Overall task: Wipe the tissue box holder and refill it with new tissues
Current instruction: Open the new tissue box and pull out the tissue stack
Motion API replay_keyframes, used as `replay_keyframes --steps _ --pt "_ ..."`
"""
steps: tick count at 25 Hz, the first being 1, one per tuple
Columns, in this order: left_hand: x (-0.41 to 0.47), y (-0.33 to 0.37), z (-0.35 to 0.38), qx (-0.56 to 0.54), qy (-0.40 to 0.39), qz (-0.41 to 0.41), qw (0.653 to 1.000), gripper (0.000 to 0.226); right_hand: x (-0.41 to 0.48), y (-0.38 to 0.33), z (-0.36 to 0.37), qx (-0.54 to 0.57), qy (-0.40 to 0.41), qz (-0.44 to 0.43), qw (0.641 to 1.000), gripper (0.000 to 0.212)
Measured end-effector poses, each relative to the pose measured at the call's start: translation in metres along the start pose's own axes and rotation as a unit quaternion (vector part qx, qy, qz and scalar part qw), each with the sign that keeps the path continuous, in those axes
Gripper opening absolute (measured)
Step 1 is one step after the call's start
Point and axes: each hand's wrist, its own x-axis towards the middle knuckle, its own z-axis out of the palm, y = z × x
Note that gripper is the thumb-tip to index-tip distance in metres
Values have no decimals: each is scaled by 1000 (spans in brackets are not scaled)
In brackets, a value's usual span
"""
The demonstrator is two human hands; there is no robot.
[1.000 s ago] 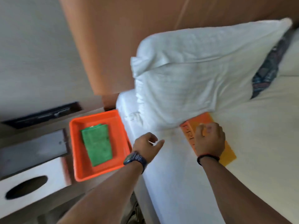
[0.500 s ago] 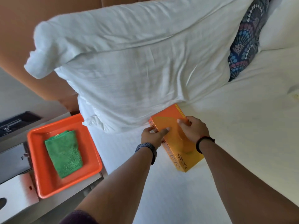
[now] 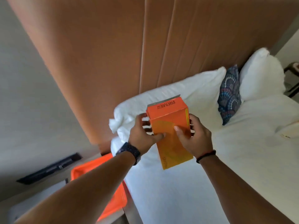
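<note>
An orange tissue box [image 3: 169, 125] marked PREMIER is held up in the air above the bed, tilted with its far end raised. My left hand [image 3: 142, 135] grips its left side, thumb on the top face. My right hand [image 3: 195, 136] grips its right side, thumb pressed on the oval tear panel. The white tissue box holder shows only as a pale blurred corner [image 3: 37, 206] at the bottom left, mostly hidden behind my left forearm.
An orange tray [image 3: 118, 199] sits on the bedside shelf at lower left, largely covered by my arm. White pillows [image 3: 191, 88] and a patterned cushion [image 3: 229, 94] lean on the brown headboard [image 3: 129, 46]. The white bed [image 3: 242, 159] fills the right side.
The tissue box has been lifted off the bed from under the pillow into both hands. The view has tilted up toward the headboard, and the green cloth has gone out of sight.
</note>
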Motion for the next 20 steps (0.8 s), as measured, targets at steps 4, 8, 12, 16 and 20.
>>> replay_keyframes --steps 4,8,12,16,20 --pt "-22 145 -82 85 17 228 970 82 77 -125 -52 85 68 -36 993 63" --pt "-58 260 -160 166 63 376 909 84 141 -244 -111 207 105 -139 963 61" --pt "-109 330 -218 207 143 415 874 84 168 -333 -159 219 117 -241 938 53" --pt "-148 354 -240 278 174 435 838 96 174 -377 -187 214 92 -326 916 36" --pt "-180 365 -251 401 201 448 774 89 165 -398 -215 24 61 -555 829 24"
